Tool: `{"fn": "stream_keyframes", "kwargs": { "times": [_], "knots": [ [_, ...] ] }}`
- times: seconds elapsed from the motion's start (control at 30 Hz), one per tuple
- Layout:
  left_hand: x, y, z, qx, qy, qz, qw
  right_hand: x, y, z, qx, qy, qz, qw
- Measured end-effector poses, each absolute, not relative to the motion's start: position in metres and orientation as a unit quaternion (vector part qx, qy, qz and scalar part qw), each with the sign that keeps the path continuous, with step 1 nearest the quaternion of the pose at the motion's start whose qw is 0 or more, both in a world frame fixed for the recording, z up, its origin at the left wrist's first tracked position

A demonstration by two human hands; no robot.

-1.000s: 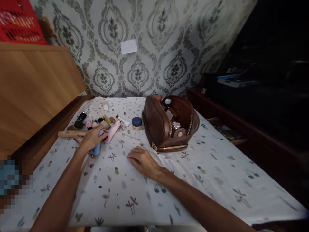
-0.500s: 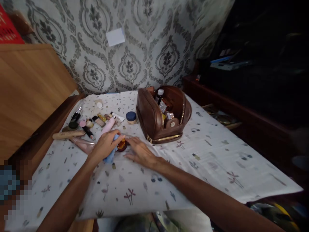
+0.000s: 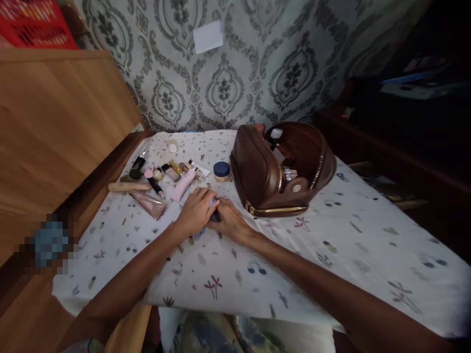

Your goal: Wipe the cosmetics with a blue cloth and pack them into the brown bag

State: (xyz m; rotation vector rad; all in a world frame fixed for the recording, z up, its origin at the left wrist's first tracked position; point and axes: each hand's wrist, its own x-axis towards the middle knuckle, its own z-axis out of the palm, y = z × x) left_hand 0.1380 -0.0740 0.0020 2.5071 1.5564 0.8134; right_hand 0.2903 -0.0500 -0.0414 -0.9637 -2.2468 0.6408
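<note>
Near the front middle of the cloth-covered table, my two hands come together. My left hand (image 3: 196, 212) is closed on a light blue cloth (image 3: 199, 234), which pokes out below the fingers. My right hand (image 3: 232, 223) grips a small dark round jar (image 3: 215, 215), largely hidden between the hands. The blue cloth presses against its left side. Just behind my left hand lies a pink tube (image 3: 184, 185). A jar with a navy lid (image 3: 221, 170) stands farther back. To the right sits an open brown leather cosmetic bag (image 3: 257, 171) with bottles inside.
Several cosmetics lie at the left, among them a rose-coloured tube (image 3: 149, 203), a wooden-handled item (image 3: 128, 187) and a black-and-pink tube (image 3: 154, 184). A wooden panel (image 3: 66, 108) borders the table's left side. Behind is a patterned wall (image 3: 224, 88).
My right hand has closed on the small jar, which stood amber-coloured between my hands before. Both hands have drawn together around it. The view has swung left.
</note>
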Motion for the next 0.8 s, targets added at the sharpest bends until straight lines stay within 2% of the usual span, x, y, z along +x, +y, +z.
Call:
{"fn": "stream_keyframes", "kwargs": {
  "times": [0.13, 0.27, 0.6, 0.8],
  "knots": [
    [0.130, -0.075, -0.002, 0.823, 0.492, 0.277, 0.062, 0.282, -0.046, -0.045, -0.366, -0.854, 0.221, 0.298],
    [0.116, -0.081, -0.008, 0.825, 0.482, 0.291, 0.049, 0.279, -0.045, -0.052, -0.364, -0.851, 0.190, 0.327],
    [0.112, -0.081, -0.017, 0.848, 0.453, 0.211, -0.179, 0.279, -0.047, -0.056, -0.349, -0.849, 0.194, 0.348],
    [0.115, -0.083, -0.012, 0.854, 0.424, 0.207, -0.221, 0.284, -0.049, -0.052, -0.334, -0.838, 0.229, 0.366]
  ]
}}
